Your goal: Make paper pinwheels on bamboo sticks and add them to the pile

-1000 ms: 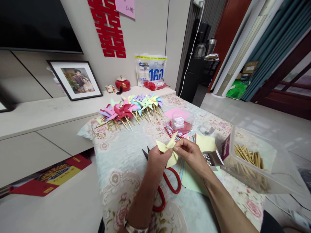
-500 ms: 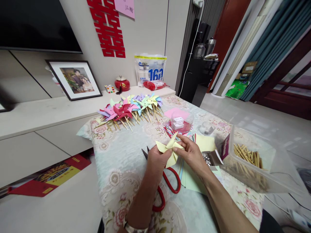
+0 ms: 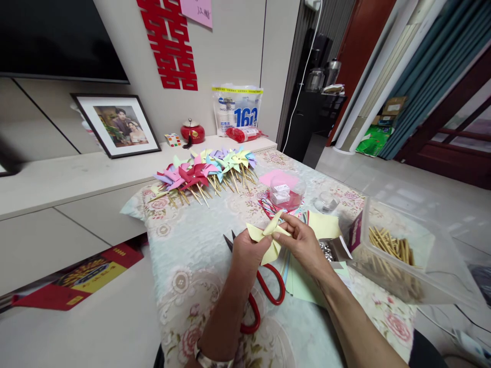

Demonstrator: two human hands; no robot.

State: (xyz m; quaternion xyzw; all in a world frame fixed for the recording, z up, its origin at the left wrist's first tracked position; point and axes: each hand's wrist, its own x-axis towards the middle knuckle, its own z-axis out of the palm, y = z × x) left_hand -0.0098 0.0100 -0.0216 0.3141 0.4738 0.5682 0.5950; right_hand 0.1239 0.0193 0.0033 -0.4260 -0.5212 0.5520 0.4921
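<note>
A pale yellow paper pinwheel is held between both hands above the table, its blades folded in toward the middle. My left hand grips it from the left, with the thumb near its centre. On the other side, my right hand pinches it, thumb at the centre and fingers behind a blade. Below my left hand lie open scissors with red handles, partly covered by that hand and forearm. Sheets of coloured paper sit under my right forearm, beside a small box of silver pins.
Finished pinwheels on sticks lie in a pile at the table's far left. A clear bin of wooden sticks stands on the right. A round clear container and a small clear lid are behind my hands.
Almost nothing differs. Both hands keep their hold on the yellow pinwheel, and its upright blade has shifted very slightly.
</note>
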